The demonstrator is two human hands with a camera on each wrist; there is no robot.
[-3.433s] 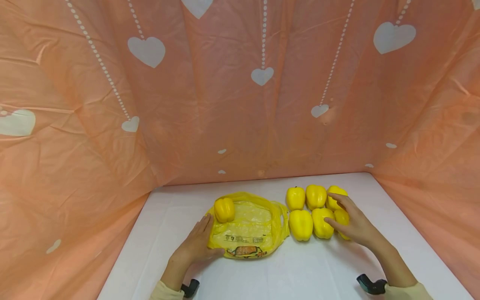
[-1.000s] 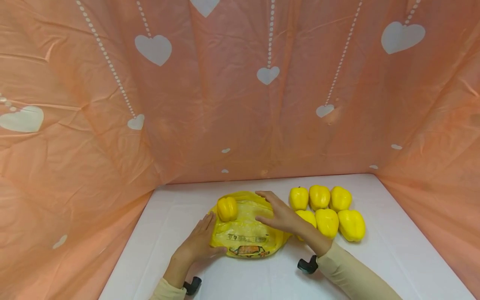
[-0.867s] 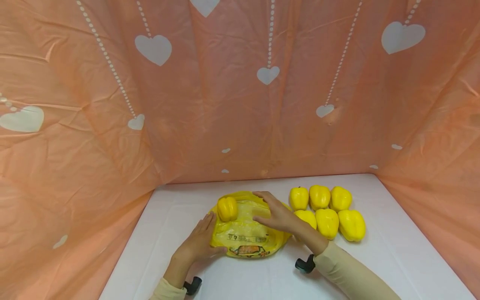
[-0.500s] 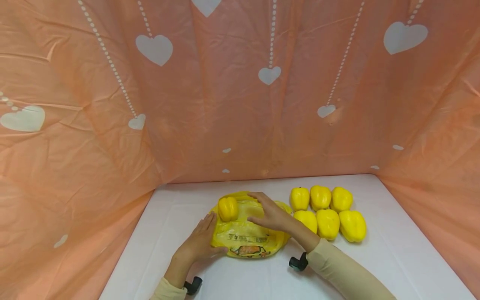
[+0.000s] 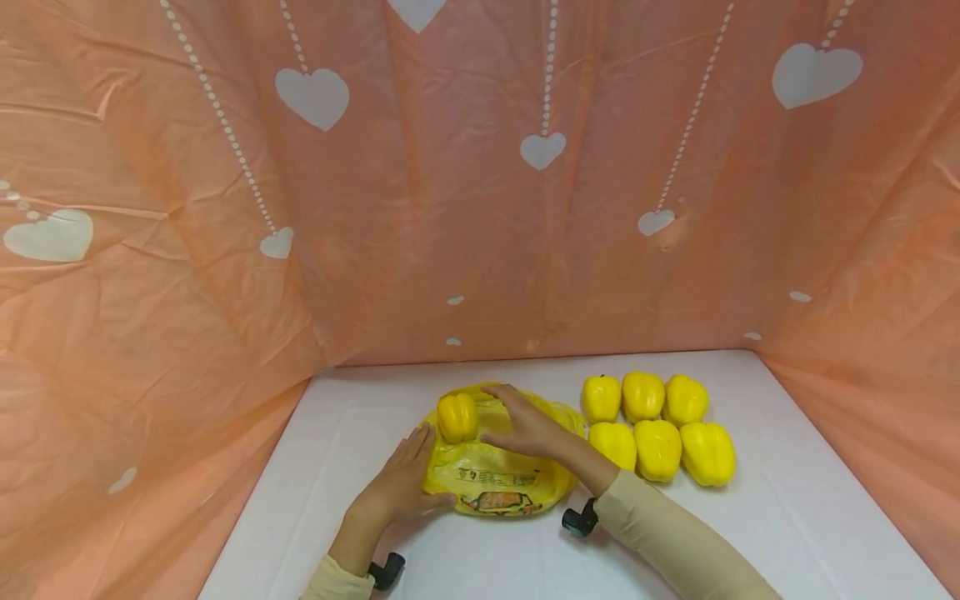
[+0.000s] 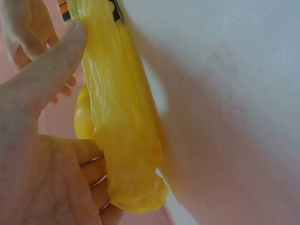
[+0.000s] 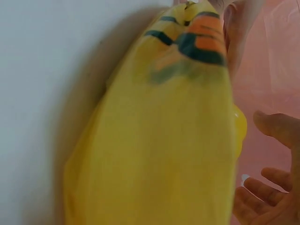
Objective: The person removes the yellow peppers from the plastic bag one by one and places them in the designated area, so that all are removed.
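Note:
A yellow plastic bag with printed text and a picture lies spread on the table, its rim in a rounded outline. One yellow bell pepper sits at the bag's back left. My left hand rests along the bag's left edge, thumb toward the front and fingers straight; in the left wrist view thumb and fingers touch the plastic. My right hand hovers over the bag, thumb and fingers spread, just right of the pepper and holding nothing. In the right wrist view the bag hides most of the pepper.
Several more yellow bell peppers stand in two rows on the white table, right of the bag. An orange cloth with white hearts walls in the back and sides.
From the peppers on the right, my right hand has moved left over the bag, closer to the single pepper. My left hand stays at the bag's left edge. The view has shifted slightly.

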